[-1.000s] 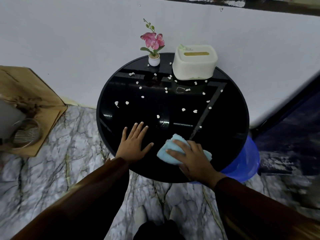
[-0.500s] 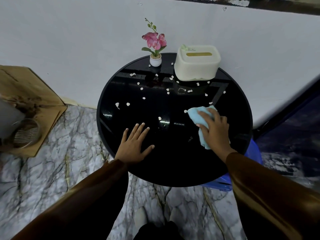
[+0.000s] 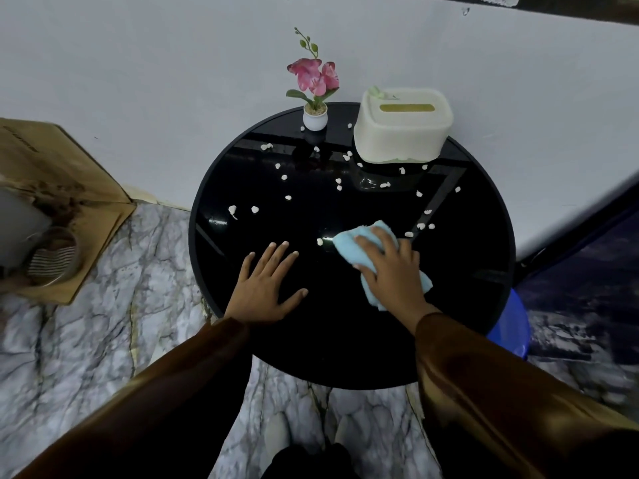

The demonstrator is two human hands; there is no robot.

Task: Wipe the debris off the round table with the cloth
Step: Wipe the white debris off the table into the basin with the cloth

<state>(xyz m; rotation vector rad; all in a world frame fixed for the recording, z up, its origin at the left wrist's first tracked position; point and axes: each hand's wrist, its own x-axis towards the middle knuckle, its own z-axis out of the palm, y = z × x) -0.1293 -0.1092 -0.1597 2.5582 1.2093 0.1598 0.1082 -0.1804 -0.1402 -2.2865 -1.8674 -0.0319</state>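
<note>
A round black glossy table (image 3: 345, 340) stands against a white wall. Several small white bits of debris (image 3: 255, 209) lie scattered over its far half, some just right of the cloth and one at its left tip. My right hand (image 3: 394, 274) lies flat on a light blue cloth (image 3: 349, 250) and presses it onto the table right of centre. My left hand (image 3: 262, 288) rests on the table near the front left edge with its fingers spread and holds nothing.
A small white pot with a pink flower (image 3: 314, 119) and a cream tissue box (image 3: 403, 129) stand at the back of the table. A blue bin (image 3: 511, 326) sits under the right edge. Cardboard (image 3: 52, 188) lies on the marble floor at left.
My right hand carried the cloth from the front edge out to the right middle, then back left toward the centre. Debris near the cloth has shifted. My left hand stayed put.
</note>
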